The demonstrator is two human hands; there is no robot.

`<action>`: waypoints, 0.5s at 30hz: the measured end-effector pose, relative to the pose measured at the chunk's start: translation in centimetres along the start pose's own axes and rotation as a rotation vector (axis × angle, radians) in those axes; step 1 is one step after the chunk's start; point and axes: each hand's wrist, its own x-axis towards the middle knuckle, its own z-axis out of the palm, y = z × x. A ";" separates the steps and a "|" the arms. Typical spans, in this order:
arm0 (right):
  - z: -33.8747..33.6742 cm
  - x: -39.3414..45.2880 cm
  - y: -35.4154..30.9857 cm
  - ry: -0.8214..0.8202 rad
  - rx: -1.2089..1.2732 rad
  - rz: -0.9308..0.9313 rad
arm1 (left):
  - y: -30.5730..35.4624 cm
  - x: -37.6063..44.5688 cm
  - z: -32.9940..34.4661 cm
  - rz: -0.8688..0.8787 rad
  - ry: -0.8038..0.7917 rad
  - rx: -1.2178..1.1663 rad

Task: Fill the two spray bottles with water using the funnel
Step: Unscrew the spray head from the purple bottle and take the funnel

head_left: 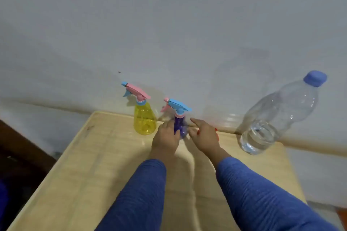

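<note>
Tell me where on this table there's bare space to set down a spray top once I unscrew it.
The near-left table is bare, from its left edge to the left sleeve. A narrower strip lies between the right hand and the water bottle. The back is crowded: yellow spray bottle, purple spray bottle and left hand sit close together.

No readable text anywhere you look.

You see no lettering, brand, number or sign that can be read on the yellow spray bottle [145, 118], the purple spray bottle [179, 124] or the clear water bottle [277, 116]; the water bottle carries no label, and the table [75, 165] and the wall [169, 24] behind it are plain.
</note>
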 end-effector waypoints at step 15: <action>5.4 0.3 2.9 0.098 0.273 -0.073 | -2.5 -0.8 3.0 -0.102 0.081 -0.426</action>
